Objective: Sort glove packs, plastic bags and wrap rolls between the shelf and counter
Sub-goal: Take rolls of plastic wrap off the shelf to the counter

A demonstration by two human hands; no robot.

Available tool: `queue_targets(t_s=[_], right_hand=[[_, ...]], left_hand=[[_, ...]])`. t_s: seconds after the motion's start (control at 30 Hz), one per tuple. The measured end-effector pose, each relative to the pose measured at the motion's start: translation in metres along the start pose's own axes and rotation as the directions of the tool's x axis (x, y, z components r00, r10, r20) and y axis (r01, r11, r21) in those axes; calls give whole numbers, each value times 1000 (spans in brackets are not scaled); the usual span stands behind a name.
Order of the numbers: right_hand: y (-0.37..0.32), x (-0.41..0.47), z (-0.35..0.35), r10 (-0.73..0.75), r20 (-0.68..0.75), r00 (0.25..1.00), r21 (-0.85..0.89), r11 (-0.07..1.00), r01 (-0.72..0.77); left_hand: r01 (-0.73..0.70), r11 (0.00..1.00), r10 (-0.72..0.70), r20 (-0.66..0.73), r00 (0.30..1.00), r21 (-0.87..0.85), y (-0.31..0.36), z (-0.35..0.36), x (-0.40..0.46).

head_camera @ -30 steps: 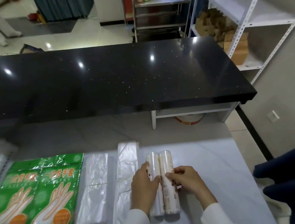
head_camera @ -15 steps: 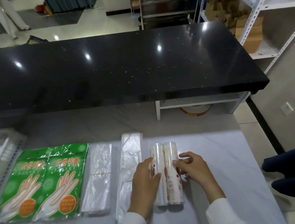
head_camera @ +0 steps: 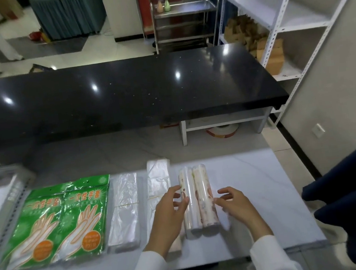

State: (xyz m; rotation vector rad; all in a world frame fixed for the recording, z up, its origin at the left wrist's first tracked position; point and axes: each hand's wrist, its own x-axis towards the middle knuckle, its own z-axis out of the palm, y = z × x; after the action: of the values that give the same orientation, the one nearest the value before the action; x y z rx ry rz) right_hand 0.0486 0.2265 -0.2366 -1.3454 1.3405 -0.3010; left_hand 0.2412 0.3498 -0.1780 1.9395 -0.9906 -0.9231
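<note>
Two white patterned wrap rolls (head_camera: pixel 197 199) lie side by side, touching along their length, on the pale marble-look counter (head_camera: pixel 258 192), right between the two hands. The left hand (head_camera: pixel 170 214) has its fingertips (head_camera: pixel 184 201) against the left roll's side, fingers loosely spread and bent, not wrapped round it. The right hand (head_camera: pixel 234 202) sits just beside the right roll, fingers relaxed and slightly apart, tips at the roll's edge (touching or only close, I cannot tell). Beyond the left hand's knuckles lies a folded stack of clear plastic bags (head_camera: pixel 158 182), partly under that wrist. Further left, a second clear bag bundle (head_camera: pixel 123 211), then two green glove packs (head_camera: pixel 64 222) printed with white hands. Past all the fingertips runs a glossy black countertop (head_camera: pixel 122 92); a white metal shelf rack (head_camera: pixel 282 21) stands far right.
</note>
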Motion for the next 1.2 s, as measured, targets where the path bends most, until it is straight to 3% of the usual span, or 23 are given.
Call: queue_targets(t_s=[0.23,0.63,1.2], right_hand=[[19,-79,0,-104,-163,981,84,989,119],[65,-182,-49,-116,-330,937,215,957,195],[170,-224,-291,-6,-557,831,364,897,251]], left_hand=[[-80,986,79,-12,997,-149,-12,-5,-46],[-98,945,122,59,991,-311,28,60,-92],[-233,945,298,314,901,-227,171,313,-125]])
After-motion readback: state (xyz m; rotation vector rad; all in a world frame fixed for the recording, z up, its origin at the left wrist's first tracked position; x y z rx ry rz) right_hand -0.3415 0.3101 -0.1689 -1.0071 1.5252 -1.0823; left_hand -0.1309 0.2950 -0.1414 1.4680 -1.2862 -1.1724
